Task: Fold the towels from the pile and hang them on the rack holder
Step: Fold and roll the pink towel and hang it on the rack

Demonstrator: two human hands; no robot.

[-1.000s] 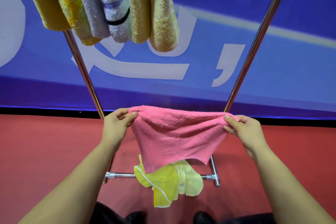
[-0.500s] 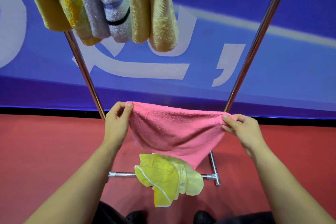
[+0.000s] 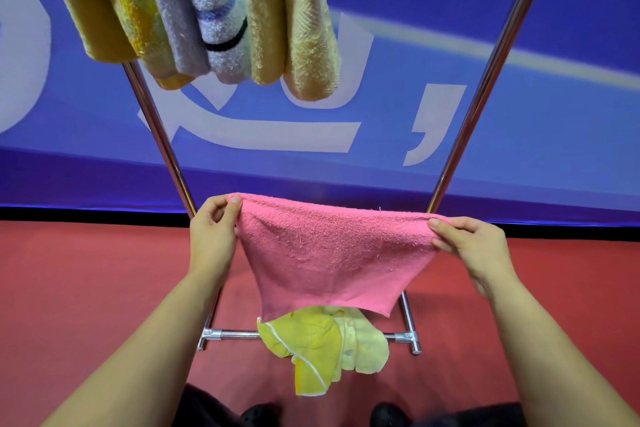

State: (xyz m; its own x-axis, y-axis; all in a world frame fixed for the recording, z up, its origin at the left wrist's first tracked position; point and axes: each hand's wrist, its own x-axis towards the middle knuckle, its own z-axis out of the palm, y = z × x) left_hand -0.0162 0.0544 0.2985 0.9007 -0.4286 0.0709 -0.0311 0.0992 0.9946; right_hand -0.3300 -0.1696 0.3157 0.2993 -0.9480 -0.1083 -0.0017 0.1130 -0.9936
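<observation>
While the left hand [image 3: 211,236] and right hand [image 3: 474,246] each pinch a top corner, the pink terry towel [image 3: 329,253] stretches left-to-right below the far shiny metal rack [image 3: 485,80].

red floor [image 3: 69,288], blue lettered wall banner [image 3: 554,114]

Indoor hall: blue banner [image 3: 519,114], red floor [image 3: 69,288]

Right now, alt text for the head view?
Both hands, left and right, pinch the top corners of a pink towel, stretched before a metal rack. Folded towels hang above; yellow towels lie at its base.
</observation>
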